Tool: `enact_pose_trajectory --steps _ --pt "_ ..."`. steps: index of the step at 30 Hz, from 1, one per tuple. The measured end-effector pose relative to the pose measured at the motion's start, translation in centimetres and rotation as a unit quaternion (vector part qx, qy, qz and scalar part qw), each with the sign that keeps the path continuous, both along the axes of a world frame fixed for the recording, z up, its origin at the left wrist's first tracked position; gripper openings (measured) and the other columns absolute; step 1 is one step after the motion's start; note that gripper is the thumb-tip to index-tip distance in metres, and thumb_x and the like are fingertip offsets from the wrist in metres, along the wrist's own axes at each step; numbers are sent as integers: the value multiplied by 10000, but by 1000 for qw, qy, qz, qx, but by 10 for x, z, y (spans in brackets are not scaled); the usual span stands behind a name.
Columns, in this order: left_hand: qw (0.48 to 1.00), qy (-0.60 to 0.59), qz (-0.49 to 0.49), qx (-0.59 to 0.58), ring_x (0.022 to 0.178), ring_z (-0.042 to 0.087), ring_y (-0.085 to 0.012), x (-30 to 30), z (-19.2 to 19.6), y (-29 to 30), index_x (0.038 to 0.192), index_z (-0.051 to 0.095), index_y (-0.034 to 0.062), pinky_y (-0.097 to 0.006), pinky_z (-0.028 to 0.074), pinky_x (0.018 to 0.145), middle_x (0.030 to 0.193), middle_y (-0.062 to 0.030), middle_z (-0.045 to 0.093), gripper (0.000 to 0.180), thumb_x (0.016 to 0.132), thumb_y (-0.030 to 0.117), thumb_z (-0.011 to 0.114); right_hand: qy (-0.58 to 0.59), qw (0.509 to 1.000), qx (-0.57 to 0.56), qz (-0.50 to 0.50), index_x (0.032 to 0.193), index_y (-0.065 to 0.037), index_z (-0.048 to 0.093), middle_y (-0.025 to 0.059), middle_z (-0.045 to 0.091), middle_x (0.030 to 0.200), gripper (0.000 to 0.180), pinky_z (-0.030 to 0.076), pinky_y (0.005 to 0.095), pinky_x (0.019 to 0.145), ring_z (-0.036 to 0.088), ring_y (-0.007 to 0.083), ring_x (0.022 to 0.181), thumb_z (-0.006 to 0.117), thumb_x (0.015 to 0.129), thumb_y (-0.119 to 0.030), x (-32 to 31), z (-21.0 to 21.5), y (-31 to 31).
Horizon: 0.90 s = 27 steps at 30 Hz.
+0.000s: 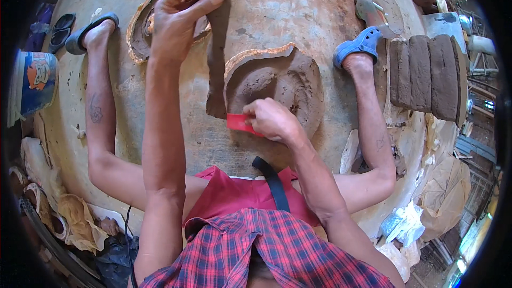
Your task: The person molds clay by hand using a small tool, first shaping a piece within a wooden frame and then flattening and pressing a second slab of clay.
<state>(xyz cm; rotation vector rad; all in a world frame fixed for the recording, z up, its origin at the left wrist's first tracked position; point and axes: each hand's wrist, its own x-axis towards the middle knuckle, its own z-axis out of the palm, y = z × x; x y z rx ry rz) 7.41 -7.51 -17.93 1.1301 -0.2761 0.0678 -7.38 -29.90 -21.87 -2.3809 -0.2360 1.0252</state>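
My left hand point(180, 15) is raised at the upper left, its thumb and fingers pinching the top of a long strip of dark clay point(216, 56). The strip hangs down beside a rounded mold point(260, 53) lined with brown clay point(306, 93), its lower end close to the mold's near left edge. In my right hand point(274, 121) is a flat red scraper point(239, 122), held against that near left edge. Part of the scraper is hidden behind the fingers.
A second clay-lined mold point(140, 37) lies behind my left forearm. Stacked clay slabs point(426, 74) stand at the right, below a curved metal piece point(373, 8). My feet in clogs point(356, 47) flank the molds. A bucket point(40, 82) stands at the left.
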Motion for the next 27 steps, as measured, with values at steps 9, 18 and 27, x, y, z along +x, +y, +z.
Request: enact_pose_trajectory --steps 9,18,27 --pt "972 -86 28 219 946 717 -126 -40 120 -38 1227 748 0 -261 574 863 1069 -66 773 356 877 -44 803 -380 855 334 -112 1078 -48 734 162 728 970 146 542 432 847 686 329 901 746 933 -39 29 95 -35" --pt "934 -248 -66 249 1222 660 -289 9 198 -122 1418 629 25 -373 558 1036 1303 -198 691 579 956 333 797 -682 667 148 -261 1095 -25 747 74 760 971 143 554 304 801 696 166 862 757 953 -30 22 188 -175" --pt "780 122 -185 585 768 544 -159 9 -167 3 1052 673 -56 -396 474 718 830 -89 657 505 1108 422 520 -518 666 -59 -533 1009 -40 690 8 678 923 132 504 294 796 594 94 871 687 1038 -169 -201 187 -379"
